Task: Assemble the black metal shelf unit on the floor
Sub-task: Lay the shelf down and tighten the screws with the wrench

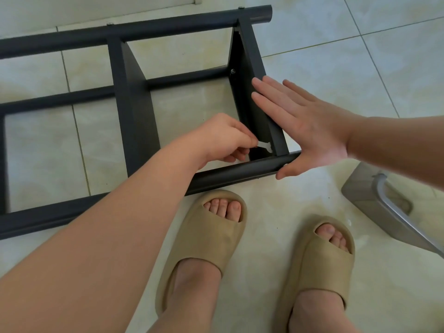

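Observation:
The black metal shelf unit (134, 109) lies on its side on the tiled floor, with round tubes running left to right and flat shelf panels standing between them. My left hand (223, 138) pinches a small flat silver wrench (265, 147) at the inside corner where the right-hand panel (254, 104) meets the near tube (240, 170). My right hand (305, 126) lies flat with straight fingers against the outer face of that panel, its thumb touching the end of the near tube.
My two feet in tan slide sandals (204, 246) (319, 272) stand just in front of the near tube. A grey object with a metal handle (389, 207) lies on the floor at the right. A wall base runs along the top left.

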{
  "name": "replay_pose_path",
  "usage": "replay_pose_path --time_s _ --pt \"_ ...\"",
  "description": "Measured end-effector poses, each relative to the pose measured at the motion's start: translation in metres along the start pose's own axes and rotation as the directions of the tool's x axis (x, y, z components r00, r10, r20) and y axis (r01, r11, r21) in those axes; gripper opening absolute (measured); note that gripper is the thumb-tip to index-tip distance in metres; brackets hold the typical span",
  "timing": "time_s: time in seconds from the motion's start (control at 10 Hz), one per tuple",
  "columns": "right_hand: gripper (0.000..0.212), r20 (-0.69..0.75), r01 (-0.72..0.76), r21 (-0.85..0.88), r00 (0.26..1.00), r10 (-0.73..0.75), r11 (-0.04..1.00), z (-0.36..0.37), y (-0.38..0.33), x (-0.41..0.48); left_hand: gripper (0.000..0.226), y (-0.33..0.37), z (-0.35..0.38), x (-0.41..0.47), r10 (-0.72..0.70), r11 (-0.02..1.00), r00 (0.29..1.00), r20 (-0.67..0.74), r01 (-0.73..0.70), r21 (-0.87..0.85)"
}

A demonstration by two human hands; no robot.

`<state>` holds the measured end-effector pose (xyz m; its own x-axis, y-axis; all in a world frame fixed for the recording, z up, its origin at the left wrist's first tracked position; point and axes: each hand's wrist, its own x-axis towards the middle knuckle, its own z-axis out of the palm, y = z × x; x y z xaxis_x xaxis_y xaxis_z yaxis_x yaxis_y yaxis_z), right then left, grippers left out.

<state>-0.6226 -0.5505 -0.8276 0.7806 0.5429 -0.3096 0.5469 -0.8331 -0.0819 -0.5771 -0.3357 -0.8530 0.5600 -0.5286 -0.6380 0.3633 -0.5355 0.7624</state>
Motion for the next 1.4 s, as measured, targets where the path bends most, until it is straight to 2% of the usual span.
replay_pose_path --time_s 0.1,0.2,0.3,0.4,0.6,0.7,0.8,1.0,1.1,1.3,1.4 --pt "0.134 -0.005 -0.002 -0.006 1.0 0.002 1.0 0.001 0.0 0.0 0.008 -0.001 0.001 0.002 -0.008 0.99 1.0 0.028 0.012 -0.141" --pt "0.134 -0.008 -0.005 -0.014 1.0 0.005 1.0 0.002 0.0 0.0 0.007 -0.002 0.002 0.003 -0.04 0.936 0.994 0.103 0.073 -0.344" --pt "0.134 -0.023 -0.001 -0.006 1.0 0.001 1.0 0.003 0.001 0.0 0.008 -0.001 0.004 0.002 -0.08 0.881 0.982 0.17 0.149 -0.449" --pt "0.134 -0.04 0.003 -0.005 0.999 -0.003 1.0 0.005 0.001 0.0 0.009 0.003 0.007 0.002 -0.136 0.84 0.971 0.198 0.219 -0.496" --pt "0.133 -0.064 0.012 0.006 0.998 -0.012 1.0 0.007 0.002 0.0 0.008 0.008 0.014 0.007 -0.188 0.762 0.97 0.157 0.245 -0.599" --pt "0.133 -0.067 0.012 0.004 0.998 -0.011 1.0 0.007 0.003 -0.001 0.006 0.006 0.016 0.009 -0.196 0.77 0.971 0.134 0.237 -0.593" --pt "0.133 -0.064 0.01 -0.001 0.998 -0.01 1.0 0.007 0.003 0.0 0.006 0.005 0.018 0.01 -0.194 0.826 0.977 0.083 0.208 -0.523" --pt "0.133 -0.062 0.012 -0.002 0.998 -0.012 1.0 0.007 0.003 0.0 0.003 0.005 0.017 0.012 -0.084 0.831 0.996 -0.025 0.056 -0.554" --pt "0.133 -0.061 0.012 0.001 0.998 -0.011 1.0 0.007 0.003 0.0 0.004 0.001 0.016 0.011 -0.071 0.829 0.997 -0.029 0.042 -0.557" --pt "0.132 -0.061 0.015 0.004 0.998 -0.015 1.0 0.007 0.003 0.0 0.006 -0.003 0.009 0.009 -0.078 0.888 0.994 -0.071 0.037 -0.459" --pt "0.133 -0.059 0.014 0.003 0.998 -0.014 1.0 0.007 0.003 0.0 0.004 -0.003 0.011 0.009 -0.082 0.861 0.992 -0.092 0.024 -0.508"
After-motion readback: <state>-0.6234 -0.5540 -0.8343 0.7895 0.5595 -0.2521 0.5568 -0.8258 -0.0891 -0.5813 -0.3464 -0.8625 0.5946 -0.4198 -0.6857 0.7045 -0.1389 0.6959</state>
